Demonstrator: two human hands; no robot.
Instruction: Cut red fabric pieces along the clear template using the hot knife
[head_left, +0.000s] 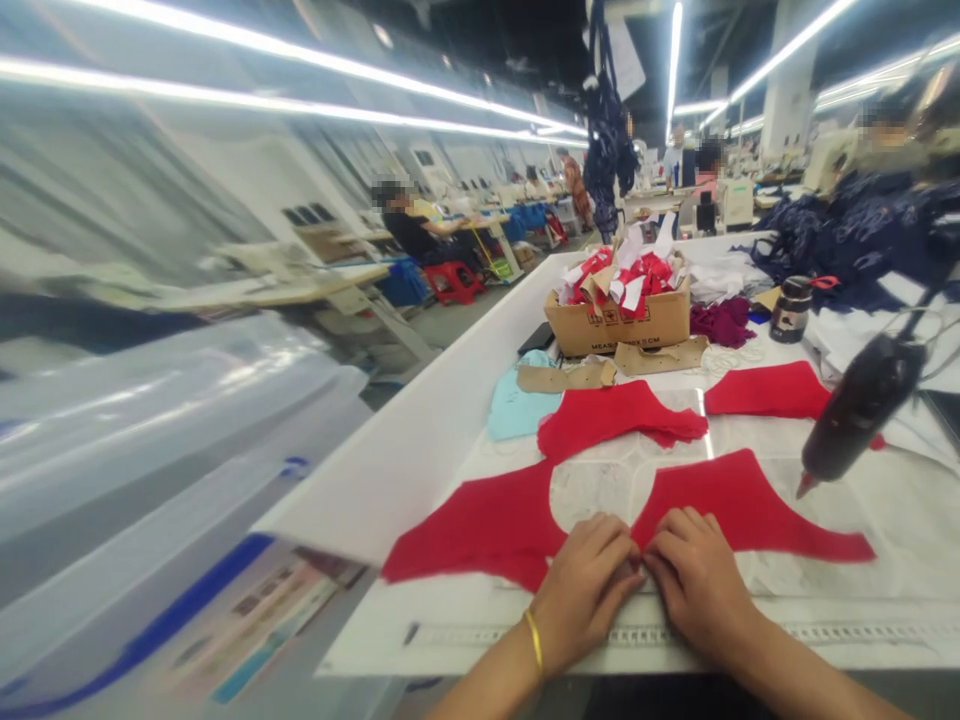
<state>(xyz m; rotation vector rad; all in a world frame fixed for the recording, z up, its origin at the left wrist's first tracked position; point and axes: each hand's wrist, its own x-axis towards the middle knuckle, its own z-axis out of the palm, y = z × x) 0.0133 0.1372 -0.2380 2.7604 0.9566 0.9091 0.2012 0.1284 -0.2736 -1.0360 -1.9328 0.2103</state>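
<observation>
My left hand (589, 575), with a yellow band at the wrist, and my right hand (697, 570) meet at the near edge of the table. The fingers of both are closed in a pinch at the narrow left tip of a cut red fabric piece (727, 495); the exact grip is partly hidden. Beside my left hand lies another red fabric piece (480, 525), flat on the table. Farther back are a third red piece (622, 415) and a fourth red piece (769, 390). Below my hands runs a printed measuring scale (832, 632).
A black handheld tool (862, 405) hangs at the right, tip downward. Behind the fabric stands a cardboard box (622, 325) of red and white scraps, near a dark jar (791, 310). Light blue cloth (521, 400) lies left. Dark fabric (862, 240) is heaped back right. People sit at machines beyond.
</observation>
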